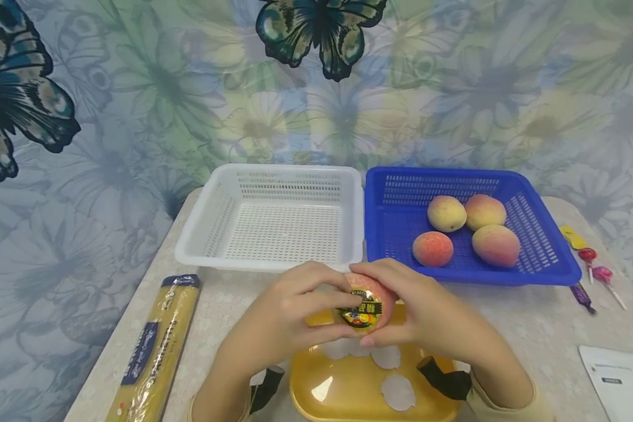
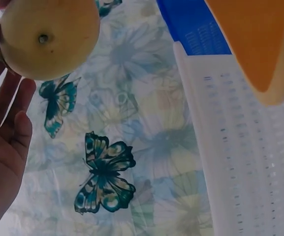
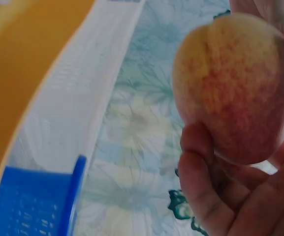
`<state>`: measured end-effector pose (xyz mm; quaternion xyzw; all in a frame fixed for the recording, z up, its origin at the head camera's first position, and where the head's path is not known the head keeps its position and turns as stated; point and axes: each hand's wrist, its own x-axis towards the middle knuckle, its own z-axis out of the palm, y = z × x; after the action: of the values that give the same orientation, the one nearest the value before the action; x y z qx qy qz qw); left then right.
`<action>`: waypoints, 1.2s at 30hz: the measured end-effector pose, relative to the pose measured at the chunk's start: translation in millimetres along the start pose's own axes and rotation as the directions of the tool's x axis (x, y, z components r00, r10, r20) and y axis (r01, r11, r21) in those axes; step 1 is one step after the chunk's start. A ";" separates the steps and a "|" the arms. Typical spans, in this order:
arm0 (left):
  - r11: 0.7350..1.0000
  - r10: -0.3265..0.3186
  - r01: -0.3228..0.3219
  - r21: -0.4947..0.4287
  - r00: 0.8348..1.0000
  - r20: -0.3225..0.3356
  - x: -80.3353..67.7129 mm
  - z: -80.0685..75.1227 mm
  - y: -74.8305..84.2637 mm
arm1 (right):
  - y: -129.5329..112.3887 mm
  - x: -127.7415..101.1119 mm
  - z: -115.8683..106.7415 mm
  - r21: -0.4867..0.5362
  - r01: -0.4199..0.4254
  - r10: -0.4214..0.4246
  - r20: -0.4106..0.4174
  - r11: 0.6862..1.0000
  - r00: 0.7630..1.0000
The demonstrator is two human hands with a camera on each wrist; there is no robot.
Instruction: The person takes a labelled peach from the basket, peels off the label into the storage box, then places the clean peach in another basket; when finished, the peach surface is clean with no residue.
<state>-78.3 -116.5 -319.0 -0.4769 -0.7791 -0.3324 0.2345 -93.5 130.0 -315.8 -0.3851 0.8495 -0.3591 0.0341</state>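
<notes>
Both hands hold one peach above the yellow tray. A round black-and-yellow fruit label faces up on its side. My left hand grips the peach from the left, one fingertip pressing on the label. My right hand holds the other side, thumb below and fingers over the top. In the left wrist view the stem end of the peach shows beside the left fingers. The right wrist view shows the reddish side of the peach against the curled right fingers.
Round white paper pieces lie in the tray. Behind stand a white basket and a blue basket holding several peaches. A yellow noodle-like packet lies left; lollipops, small wrappers and a white sheet lie right.
</notes>
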 end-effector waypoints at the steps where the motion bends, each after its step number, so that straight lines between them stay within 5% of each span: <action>1: 1.000 0.018 -0.018 0.008 1.000 0.008 0.3 0.4 1.5 | -0.6 -2.8 -0.2 -0.009 0.000 0.000 -0.003 1.000 1.000; 10: 0.996 0.082 -0.083 0.034 0.997 0.014 5.9 7.8 8.0 | 0.8 -17.7 -1.5 0.008 -0.037 0.037 -0.017 0.999 0.999; 16: 0.996 0.059 -0.060 0.064 0.998 0.009 7.8 11.0 7.1 | 7.8 -17.1 -2.0 -0.003 -0.032 0.032 -0.027 0.999 0.999; 23: 0.996 -0.057 0.053 0.066 0.997 0.059 6.0 9.2 5.5 | 14.2 -13.1 0.7 0.020 -0.034 0.035 -0.032 0.999 0.999; 28: 0.991 -0.128 0.130 0.033 0.991 -0.049 6.7 10.8 2.2 | 16.0 -11.9 1.6 0.036 -0.056 0.057 -0.027 0.998 0.998; 31: 0.981 -0.189 0.194 0.028 0.976 -0.110 5.6 11.0 -0.6 | 19.3 -12.0 0.9 0.043 -0.056 0.058 -0.038 0.997 0.998; 36: 0.947 -0.319 0.322 0.008 0.940 -0.118 1.5 8.5 -2.3 | 29.7 -13.8 -7.4 0.050 -0.090 0.094 -0.079 0.995 0.992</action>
<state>-81.5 -110.1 -324.3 -0.3207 -0.8359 -0.3825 0.2282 -104.9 156.9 -332.3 -0.3296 0.8584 -0.3923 0.0251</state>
